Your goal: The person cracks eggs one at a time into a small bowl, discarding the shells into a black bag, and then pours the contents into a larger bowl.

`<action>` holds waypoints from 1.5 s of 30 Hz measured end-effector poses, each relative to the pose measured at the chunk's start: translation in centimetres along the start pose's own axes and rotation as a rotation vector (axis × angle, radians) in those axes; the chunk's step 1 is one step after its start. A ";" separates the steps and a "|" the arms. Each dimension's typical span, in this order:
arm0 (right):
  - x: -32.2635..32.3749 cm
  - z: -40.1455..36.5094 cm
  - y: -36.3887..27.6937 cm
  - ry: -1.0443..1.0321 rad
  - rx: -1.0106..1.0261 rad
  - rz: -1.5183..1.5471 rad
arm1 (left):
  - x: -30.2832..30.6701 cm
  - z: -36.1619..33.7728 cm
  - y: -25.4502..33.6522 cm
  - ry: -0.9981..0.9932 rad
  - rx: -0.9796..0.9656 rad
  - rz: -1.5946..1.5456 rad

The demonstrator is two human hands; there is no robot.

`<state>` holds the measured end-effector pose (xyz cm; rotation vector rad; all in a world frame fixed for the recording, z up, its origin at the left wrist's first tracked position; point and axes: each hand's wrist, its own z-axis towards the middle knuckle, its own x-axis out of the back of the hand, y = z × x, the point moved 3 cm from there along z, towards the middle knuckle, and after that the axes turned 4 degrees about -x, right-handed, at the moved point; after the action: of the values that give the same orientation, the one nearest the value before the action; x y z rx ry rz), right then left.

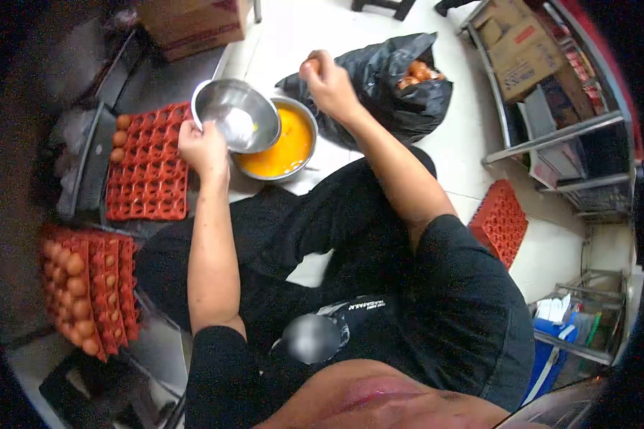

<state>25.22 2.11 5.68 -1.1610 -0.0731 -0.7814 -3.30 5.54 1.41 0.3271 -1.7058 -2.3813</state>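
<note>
Starting on the far left, there's a stack of red trays (86, 297) with a row of eggs down one edge, too blurry to count exactly, so plenty left there I'd say. Above it, the red tray (150, 164) is almost cleared out: just three eggs (120, 138) in its top-left corner. The left hand (204, 146) has its fingers wrapped round the rim of the small steel bowl (236, 114), tipped over the big bowl (286, 146), which holds a good pool of yellow egg. The right hand (329, 82) pinches a brown egg (310, 66) in its fingertips, up by the black bag (393, 86); can't tell if it's whole or just shell. The bag's got shells (418, 71) piled inside. One more lot of empty trays (501, 222) lies on the floor at right. Two bowls, one bag.
</note>
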 end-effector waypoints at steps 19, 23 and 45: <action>2.2 12.0 -6.8 -0.190 -0.002 -0.525 | -1.8 -2.6 1.1 0.051 0.150 0.246; -18.6 8.5 -14.0 -0.538 0.350 -0.248 | -1.8 -3.2 1.4 -0.010 0.139 0.255; -26.2 7.4 -21.5 -0.814 -0.426 0.656 | -1.4 -1.1 4.1 -0.180 0.167 0.234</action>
<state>-4.23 18.08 14.45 -1.7242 -0.1933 0.3040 -1.51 3.64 5.04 -0.0647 -1.9082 -2.1619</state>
